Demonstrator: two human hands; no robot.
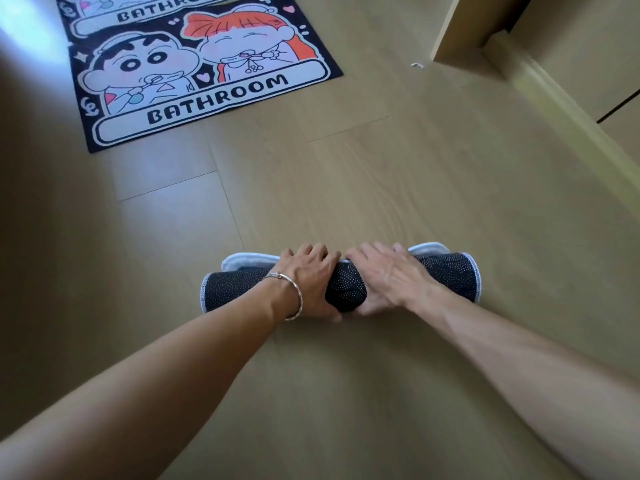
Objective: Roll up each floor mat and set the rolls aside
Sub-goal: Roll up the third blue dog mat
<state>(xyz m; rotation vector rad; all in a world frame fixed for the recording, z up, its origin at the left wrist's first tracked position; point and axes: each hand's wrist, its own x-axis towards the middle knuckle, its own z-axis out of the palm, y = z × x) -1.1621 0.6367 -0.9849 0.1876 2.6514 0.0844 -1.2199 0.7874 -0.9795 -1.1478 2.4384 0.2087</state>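
Gripping rolled black dot-backed floor mat [346, 287] near centre of wooden floor [346, 188]: left hand [306, 282], right hand [389, 278] both curled round middle, so roll cannot spring open. Flat black cartoon bathroom mat [194, 81] far left, unrolled.

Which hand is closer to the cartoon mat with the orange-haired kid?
Left. The left hand grips the rolled mat on the side toward the cartoon mat, ahead and leftward; the right hand grips it farther right.

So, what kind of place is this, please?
Probably a room in a home: a wood-look plank floor, a cartoon mat printed BATHROOM, and a pale wooden frame at upper right.
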